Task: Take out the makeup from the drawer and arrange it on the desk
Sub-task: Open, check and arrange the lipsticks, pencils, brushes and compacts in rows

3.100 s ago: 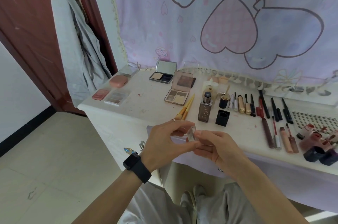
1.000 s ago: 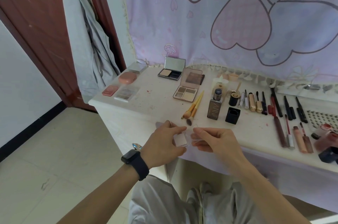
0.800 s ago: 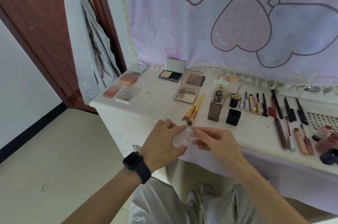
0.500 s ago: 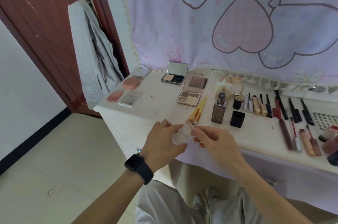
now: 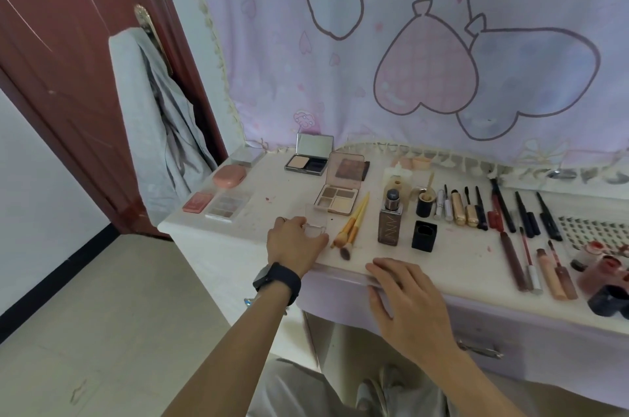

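Clear case (image 5: 316, 224) (open) in left hand (image 5: 294, 246)

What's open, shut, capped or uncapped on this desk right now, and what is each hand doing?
Clear case: lid up, on the desk, held by the left hand.
Powder compact: open, mirror up.
Eyeshadow palette: open.
Pink compact: closed.
Foundation bottle: upright, uncapped; black cap beside it.
Right hand: flat on the drawer front.
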`<act>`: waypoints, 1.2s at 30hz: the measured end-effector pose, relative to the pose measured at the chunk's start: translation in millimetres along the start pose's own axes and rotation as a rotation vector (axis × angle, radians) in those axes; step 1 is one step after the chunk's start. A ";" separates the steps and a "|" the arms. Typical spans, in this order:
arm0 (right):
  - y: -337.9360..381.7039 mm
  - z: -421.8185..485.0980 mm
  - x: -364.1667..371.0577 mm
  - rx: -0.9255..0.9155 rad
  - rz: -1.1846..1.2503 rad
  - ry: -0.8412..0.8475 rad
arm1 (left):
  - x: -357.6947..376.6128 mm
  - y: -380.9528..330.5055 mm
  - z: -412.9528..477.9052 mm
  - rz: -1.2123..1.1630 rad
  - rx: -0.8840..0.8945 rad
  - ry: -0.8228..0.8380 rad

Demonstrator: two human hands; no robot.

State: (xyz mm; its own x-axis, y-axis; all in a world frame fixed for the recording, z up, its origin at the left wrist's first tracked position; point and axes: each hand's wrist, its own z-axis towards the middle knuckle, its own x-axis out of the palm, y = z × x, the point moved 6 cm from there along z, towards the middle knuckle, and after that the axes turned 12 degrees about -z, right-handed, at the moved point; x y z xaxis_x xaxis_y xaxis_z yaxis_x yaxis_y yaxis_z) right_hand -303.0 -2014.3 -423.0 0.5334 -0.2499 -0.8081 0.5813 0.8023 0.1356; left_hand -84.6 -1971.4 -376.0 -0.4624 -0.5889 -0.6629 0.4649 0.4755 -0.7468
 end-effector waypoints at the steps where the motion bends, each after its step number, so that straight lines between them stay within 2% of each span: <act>1: -1.0 -0.3 0.5 0.013 0.008 -0.018 | 3.5 -0.9 0.2 0.022 0.001 0.001; 20: -1.8 -2.8 3.7 0.019 0.018 -0.088 | 18.8 -8.4 -16.3 0.024 -0.037 0.022; 36: -0.2 -3.3 2.0 0.014 -0.002 -0.092 | 17.9 -1.8 -16.4 0.018 0.020 0.016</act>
State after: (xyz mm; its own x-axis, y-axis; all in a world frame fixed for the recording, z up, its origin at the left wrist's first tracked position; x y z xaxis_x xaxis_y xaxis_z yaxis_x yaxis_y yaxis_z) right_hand -304.1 -2013.2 -426.6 0.5861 -0.3004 -0.7525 0.5905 0.7943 0.1428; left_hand -106.1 -1972.0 -387.4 -0.4658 -0.5696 -0.6772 0.4887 0.4725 -0.7335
